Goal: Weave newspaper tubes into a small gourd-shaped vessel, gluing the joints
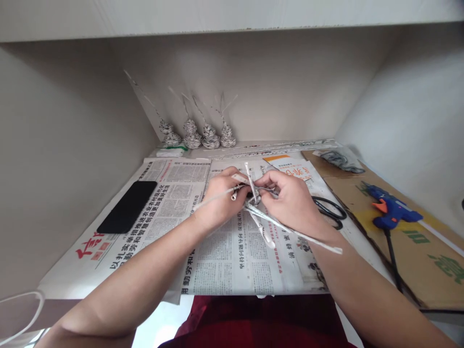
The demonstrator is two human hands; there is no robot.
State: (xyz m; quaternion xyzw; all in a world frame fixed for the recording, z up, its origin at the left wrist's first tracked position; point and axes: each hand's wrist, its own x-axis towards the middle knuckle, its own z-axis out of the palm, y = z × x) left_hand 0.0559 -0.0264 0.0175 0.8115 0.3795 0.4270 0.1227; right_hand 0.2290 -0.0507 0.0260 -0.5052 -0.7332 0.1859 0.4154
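My left hand (pixel 226 198) and my right hand (pixel 284 195) meet over the newspaper in the middle of the table. Between them is a small bundle of rolled-paper strips (pixel 254 193), with ends sticking out in several directions. One long strip slants right under my right forearm's near side, and a shorter one points down toward me. Both hands are closed, fingers pinching the strips near where they cross. My fingers partly hide the centre of the bundle. Black-handled scissors (pixel 331 210) lie just right of my right hand.
Newspaper sheets (pixel 213 270) cover the table. A black phone (pixel 127 207) lies left. On cardboard (pixel 431 251) at right rests a blue glue gun (pixel 395 210). Several woven gourd shapes (pixel 210 136) stand at the back, left of long paper rods (pixel 275 149). A shelf edge (pixel 232 19) hangs above.
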